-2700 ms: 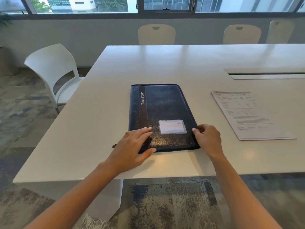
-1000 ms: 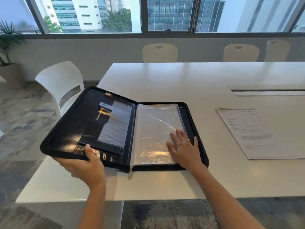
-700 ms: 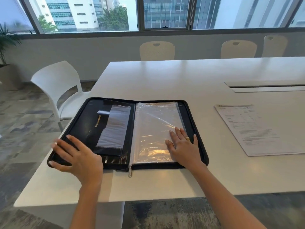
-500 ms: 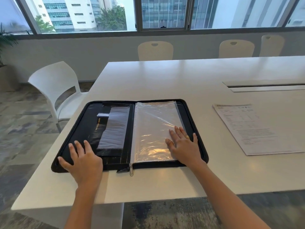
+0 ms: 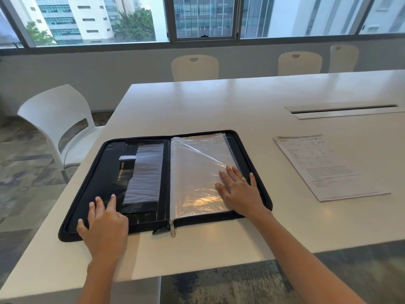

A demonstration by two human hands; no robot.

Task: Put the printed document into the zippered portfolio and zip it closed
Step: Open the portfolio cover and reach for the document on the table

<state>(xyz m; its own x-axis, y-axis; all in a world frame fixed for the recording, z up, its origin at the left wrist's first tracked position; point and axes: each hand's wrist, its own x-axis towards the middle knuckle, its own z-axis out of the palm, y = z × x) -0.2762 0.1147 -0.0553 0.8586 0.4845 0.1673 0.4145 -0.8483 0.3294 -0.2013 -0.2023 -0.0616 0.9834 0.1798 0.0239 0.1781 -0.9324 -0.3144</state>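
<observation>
Head view: two flat hands, left hand [image 5: 103, 224] and right hand [image 5: 238, 191], press one open portfolio [image 5: 105, 172]; one document [image 5: 326, 167] nearby.

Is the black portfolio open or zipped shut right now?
Open. The portfolio lies spread flat on the table, both inner halves facing up, and the zipper pull hangs loose at the near edge.
</observation>
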